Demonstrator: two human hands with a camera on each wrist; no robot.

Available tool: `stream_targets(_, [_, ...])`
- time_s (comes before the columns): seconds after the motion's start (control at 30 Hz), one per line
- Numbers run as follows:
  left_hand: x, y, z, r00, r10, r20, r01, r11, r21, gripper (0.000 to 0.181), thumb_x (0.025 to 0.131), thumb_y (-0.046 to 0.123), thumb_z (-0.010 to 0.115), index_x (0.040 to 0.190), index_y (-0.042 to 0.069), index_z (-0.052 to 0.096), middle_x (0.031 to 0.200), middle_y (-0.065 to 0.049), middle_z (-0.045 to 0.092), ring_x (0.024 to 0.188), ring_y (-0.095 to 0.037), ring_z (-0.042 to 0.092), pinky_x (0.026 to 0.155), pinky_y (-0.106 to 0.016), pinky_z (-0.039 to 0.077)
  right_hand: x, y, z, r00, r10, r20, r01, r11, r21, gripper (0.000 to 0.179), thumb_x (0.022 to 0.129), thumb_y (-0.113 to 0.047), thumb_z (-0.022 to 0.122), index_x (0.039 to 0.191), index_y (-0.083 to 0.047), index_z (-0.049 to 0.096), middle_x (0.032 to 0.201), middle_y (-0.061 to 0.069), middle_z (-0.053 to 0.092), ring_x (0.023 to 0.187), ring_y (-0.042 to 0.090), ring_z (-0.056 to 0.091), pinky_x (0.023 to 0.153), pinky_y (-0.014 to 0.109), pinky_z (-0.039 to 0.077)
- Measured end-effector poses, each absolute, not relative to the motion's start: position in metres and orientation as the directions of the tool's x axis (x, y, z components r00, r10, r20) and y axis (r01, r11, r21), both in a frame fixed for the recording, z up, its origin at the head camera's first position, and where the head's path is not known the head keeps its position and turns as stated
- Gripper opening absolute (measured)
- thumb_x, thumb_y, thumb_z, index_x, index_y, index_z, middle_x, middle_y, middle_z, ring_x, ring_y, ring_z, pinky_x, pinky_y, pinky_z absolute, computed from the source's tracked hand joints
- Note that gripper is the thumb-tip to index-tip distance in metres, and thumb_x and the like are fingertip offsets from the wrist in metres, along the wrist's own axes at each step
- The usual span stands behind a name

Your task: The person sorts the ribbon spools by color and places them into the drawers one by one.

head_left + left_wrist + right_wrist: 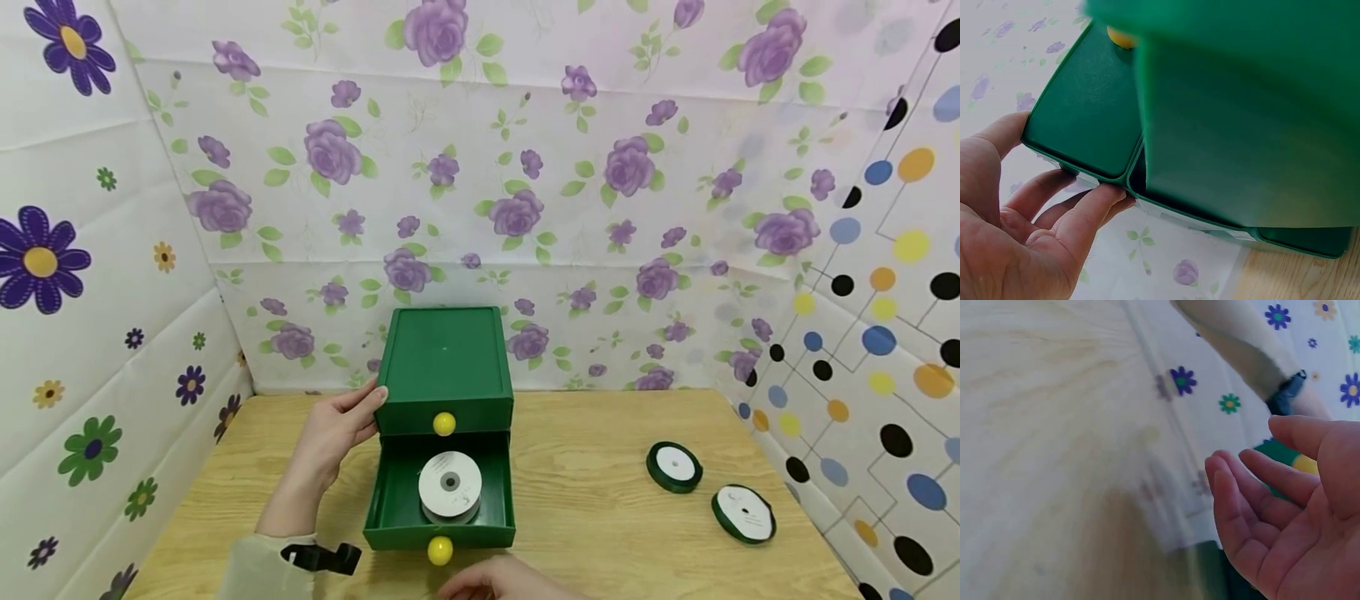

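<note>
The left hand (327, 437) grips the cabinet's (444, 358) left side; the right hand (506, 579), loose and holding nothing, is just nearside of the open drawer (392, 500) with the spool (452, 493) inside; a lopsided push could jam the drawer (or slide the cabinet, were that grip weak); table (585, 475) leaves room right, towards two rolls (675, 464) (745, 513).

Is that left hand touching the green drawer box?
Touching: the left wrist view shows the left hand with thumb and fingers against the green drawer box.
</note>
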State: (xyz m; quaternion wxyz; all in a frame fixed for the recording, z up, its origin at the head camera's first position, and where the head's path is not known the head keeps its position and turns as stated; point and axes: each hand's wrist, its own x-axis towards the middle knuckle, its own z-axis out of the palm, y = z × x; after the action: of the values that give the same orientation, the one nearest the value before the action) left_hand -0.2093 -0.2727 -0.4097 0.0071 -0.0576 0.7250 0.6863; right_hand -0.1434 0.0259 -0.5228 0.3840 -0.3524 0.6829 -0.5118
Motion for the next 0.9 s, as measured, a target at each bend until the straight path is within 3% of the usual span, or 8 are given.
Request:
stream_targets(0.13, [-0.21, -0.272, -0.41, -0.995, -0.065, -0.081, -0.085, 0.05, 0.995, 0.08, 0.087, 0.054, 0.073, 0.149, 0.01, 0.047, 0.153, -0.019, 0.039, 0.129, -0.031, 0.053, 0.098, -0.038, 0.051, -0.142, 0.018, -0.533, -0.447, -0.866, -0.224, 0.024, 0.238, -0.971, 0.027, 0.1, -0.013, 0.062, 0.126, -0.016, 0.069, 0.11, -0.008, 0.07, 0.094, 0.008, 0.066, 0.083, 0.021, 0.055])
stream_targets(0.4, [-0.209, -0.271, -0.411, -0.995, -0.066, -0.075, -0.079, 0.056, 0.995, 0.079, 0.087, 0.054, 0.072, 0.149, 0.012, 0.048, 0.153, -0.019, 0.039, 0.129, -0.031, 0.053, 0.098, -0.039, 0.051, -0.138, 0.007, -0.534, -0.534, -0.81, -0.241, 0.179, 0.17, -0.969, 0.035, 0.105, -0.031, 0.054, 0.129, -0.009, 0.065, 0.112, 0.0, 0.07, 0.096, 0.015, 0.065, 0.085, 0.03, 0.057])
stream_targets(0.6, [-0.209, -0.272, -0.413, -0.995, -0.072, -0.076, -0.081, 0.072, 0.994, 0.079, 0.087, 0.055, 0.072, 0.149, 0.012, 0.048, 0.153, -0.018, 0.039, 0.129, -0.031, 0.053, 0.099, -0.04, 0.05, -0.131, 0.002, -0.529, -0.548, -0.792, -0.268, 0.358, 0.067, -0.931, 0.043, 0.104, -0.034, 0.056, 0.135, -0.004, 0.06, 0.117, 0.008, 0.069, 0.101, 0.02, 0.066, 0.089, 0.035, 0.057])
stream_targets(0.9, [-0.209, -0.273, -0.413, -0.996, -0.072, -0.061, -0.066, 0.079, 0.995, 0.078, 0.088, 0.055, 0.071, 0.148, 0.011, 0.048, 0.153, -0.017, 0.041, 0.127, -0.03, 0.054, 0.098, -0.039, 0.051, -0.128, -0.003, -0.526, -0.591, -0.756, -0.282, 0.408, 0.021, -0.913, 0.052, 0.103, -0.044, 0.053, 0.133, -0.003, 0.061, 0.115, 0.01, 0.069, 0.099, 0.021, 0.066, 0.087, 0.036, 0.057])
